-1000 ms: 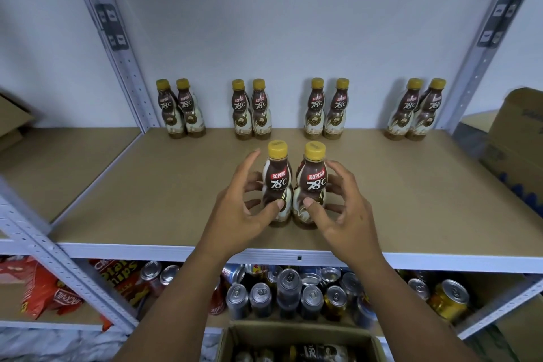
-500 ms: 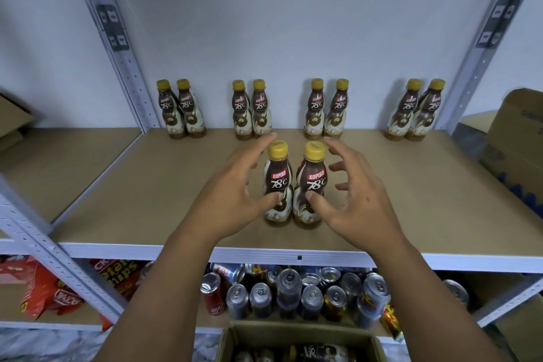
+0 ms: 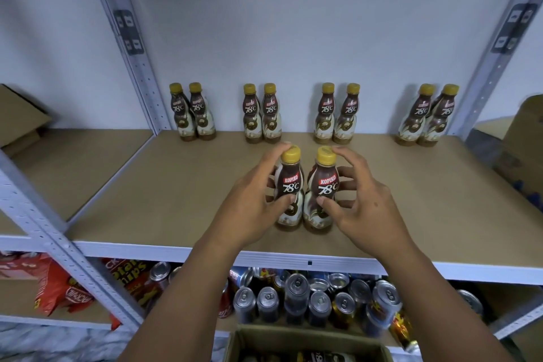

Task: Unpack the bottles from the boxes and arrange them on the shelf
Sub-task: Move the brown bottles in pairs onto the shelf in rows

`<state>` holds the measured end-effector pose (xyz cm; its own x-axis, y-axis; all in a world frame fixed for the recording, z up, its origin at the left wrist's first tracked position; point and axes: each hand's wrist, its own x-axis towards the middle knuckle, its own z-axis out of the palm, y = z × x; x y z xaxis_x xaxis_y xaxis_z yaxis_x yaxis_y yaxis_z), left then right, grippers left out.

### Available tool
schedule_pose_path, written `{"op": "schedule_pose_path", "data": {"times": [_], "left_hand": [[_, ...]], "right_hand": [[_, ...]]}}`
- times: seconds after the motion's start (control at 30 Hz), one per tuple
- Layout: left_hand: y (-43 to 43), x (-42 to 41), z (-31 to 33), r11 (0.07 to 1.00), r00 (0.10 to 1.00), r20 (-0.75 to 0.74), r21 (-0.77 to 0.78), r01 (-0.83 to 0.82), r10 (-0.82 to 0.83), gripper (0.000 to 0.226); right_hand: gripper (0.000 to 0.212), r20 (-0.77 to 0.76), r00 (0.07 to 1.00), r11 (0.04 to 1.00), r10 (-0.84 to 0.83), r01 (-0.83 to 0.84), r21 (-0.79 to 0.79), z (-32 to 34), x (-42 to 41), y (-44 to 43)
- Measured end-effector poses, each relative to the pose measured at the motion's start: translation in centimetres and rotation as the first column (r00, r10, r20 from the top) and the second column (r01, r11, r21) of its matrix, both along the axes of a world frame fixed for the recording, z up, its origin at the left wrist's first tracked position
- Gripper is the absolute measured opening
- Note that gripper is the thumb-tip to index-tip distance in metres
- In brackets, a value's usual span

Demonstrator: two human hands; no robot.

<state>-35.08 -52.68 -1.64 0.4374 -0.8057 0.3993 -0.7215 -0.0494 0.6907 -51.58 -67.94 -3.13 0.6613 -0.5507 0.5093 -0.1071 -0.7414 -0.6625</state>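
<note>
Setting down on the shelf [image 3: 440,200]: left hand [image 3: 249,206] holds left bottle [image 3: 289,185], right hand [image 3: 367,209] holds right bottle [image 3: 324,185]; next, probably let go gently.

The left hand [image 3: 252,200] hides its own fingertips behind the left front bottle [image 3: 289,179]. The right hand [image 3: 364,206] does likewise behind the right front bottle [image 3: 327,182]. Both forearms cover some of the cans [image 3: 296,288] on the lower shelf, whose print is too small to read. The box [image 3: 305,335] below is cut by the bottom edge, its contents dark. One carton [image 3: 526,150] runs off the right edge. A post [image 3: 67,247] screens part of the snack bags [image 3: 58,294].
</note>
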Motion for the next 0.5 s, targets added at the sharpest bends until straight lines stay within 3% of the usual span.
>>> {"op": "schedule_pose_path", "data": {"times": [0.5], "left_hand": [[3.8, 7.5, -0.1, 0.995, 0.995, 0.003, 0.014, -0.098, 0.098, 0.085]], "right_hand": [[0.084, -0.028, 0.992, 0.993, 0.120, -0.121, -0.014, 0.4, 9.3, 2.8]]}}
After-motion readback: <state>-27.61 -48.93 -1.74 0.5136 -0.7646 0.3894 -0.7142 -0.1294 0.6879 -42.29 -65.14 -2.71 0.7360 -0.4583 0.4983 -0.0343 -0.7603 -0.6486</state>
